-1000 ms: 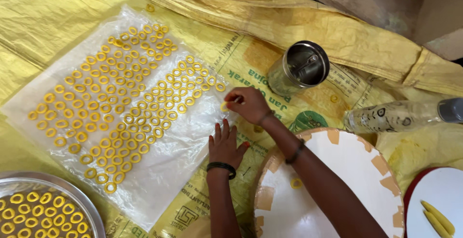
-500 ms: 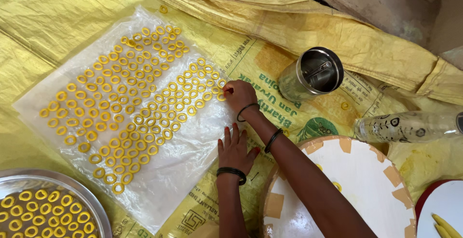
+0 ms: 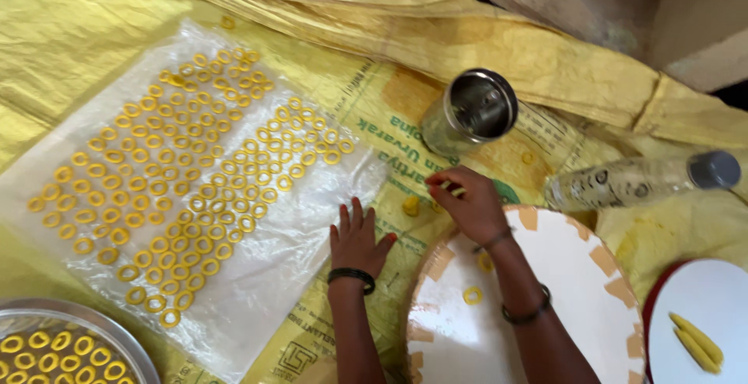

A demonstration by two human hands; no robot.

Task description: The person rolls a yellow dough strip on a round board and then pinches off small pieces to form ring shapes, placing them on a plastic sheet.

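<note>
Yellow dough (image 3: 449, 190) sits pinched in my right hand (image 3: 467, 205), fingers curled narrow, just above the white board (image 3: 576, 314). My left hand (image 3: 357, 237) lies flat and spread on the plastic sheet (image 3: 257, 275), beside the rings (image 3: 187, 174)

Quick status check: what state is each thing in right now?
Left hand: flat, palm down on the plastic sheet's edge.
Right hand: pinching a yellow piece.
Steel cup: upright, open.
Bottle: lying down, capped.
Plastic sheet: spread flat, rows of rings.
Round board: one ring on it.
</note>
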